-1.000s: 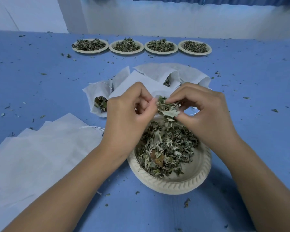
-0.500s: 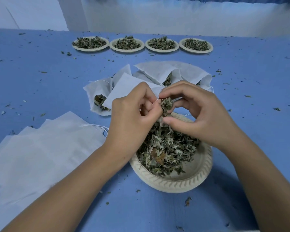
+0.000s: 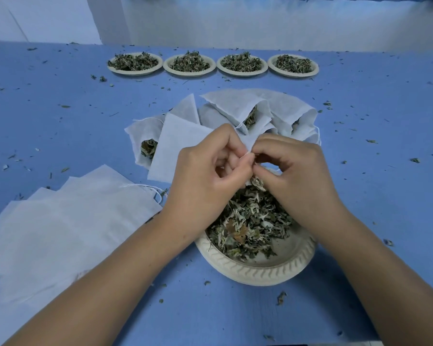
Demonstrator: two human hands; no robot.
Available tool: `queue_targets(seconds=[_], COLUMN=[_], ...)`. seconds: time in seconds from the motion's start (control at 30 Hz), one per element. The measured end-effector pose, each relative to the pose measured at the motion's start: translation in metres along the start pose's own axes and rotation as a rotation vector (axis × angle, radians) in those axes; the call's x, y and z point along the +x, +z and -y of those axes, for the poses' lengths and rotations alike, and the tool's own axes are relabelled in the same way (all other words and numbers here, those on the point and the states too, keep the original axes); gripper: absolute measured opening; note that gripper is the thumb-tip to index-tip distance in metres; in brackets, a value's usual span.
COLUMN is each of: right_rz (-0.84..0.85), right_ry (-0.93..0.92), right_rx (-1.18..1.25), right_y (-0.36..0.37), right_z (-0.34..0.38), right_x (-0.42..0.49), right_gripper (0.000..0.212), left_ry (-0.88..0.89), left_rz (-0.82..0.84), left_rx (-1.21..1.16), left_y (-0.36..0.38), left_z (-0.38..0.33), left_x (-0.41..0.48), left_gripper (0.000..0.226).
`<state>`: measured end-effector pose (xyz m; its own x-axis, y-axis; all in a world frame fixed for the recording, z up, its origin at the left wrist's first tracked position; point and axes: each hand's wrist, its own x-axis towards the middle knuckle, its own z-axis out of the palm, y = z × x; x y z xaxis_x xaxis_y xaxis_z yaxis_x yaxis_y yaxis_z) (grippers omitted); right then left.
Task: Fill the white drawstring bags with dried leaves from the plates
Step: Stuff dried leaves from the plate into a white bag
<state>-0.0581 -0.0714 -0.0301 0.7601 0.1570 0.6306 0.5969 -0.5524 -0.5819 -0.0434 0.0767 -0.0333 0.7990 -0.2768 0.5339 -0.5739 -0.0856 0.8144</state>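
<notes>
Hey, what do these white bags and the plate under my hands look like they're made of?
The held bag and the flat bags look like thin, matte white fabric, perhaps non-woven: soft creases, no sheen, fine string. The near plate looks like moulded paper pulp or foam, cream and matte with a pressed ridged rim; which, I cannot tell.

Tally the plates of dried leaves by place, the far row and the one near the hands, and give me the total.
Far-row plates: 4
Near plate, under the left hand gripping a white bag and the right hand pinching dried leaves: 1
Total: 5
</notes>
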Motion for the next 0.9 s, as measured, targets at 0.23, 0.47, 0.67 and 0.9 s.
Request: queue_targets(seconds=[0.23, 0.47, 0.67, 0.9], right_rz=[0.1, -0.016, -0.152, 0.041], right_ry=[-0.082, -0.106, 0.007, -0.133], right_rx=[0.057, 0.126, 0.296, -0.159], right_y=[-0.018, -0.009, -0.011, -0.008], right_z=[-0.001, -0.002, 0.0, -0.003], right_x=[0.002, 0.002, 0.002, 0.001], right_gripper=[0.032, 0.021, 0.02, 0.013], left_ry=[-0.121, -0.133, -0.113, -0.106], left_rz=[-0.142, -0.093, -0.069, -0.037], left_rx=[-0.107, -0.103, -0.112, -0.152], left_y=[-0.007, -0.002, -0.002, -0.001], left_z=[0.0, 0.001, -0.003, -0.003], left_x=[0.006, 0.003, 0.003, 0.001], left_gripper=[0.022, 0.021, 0.021, 0.018])
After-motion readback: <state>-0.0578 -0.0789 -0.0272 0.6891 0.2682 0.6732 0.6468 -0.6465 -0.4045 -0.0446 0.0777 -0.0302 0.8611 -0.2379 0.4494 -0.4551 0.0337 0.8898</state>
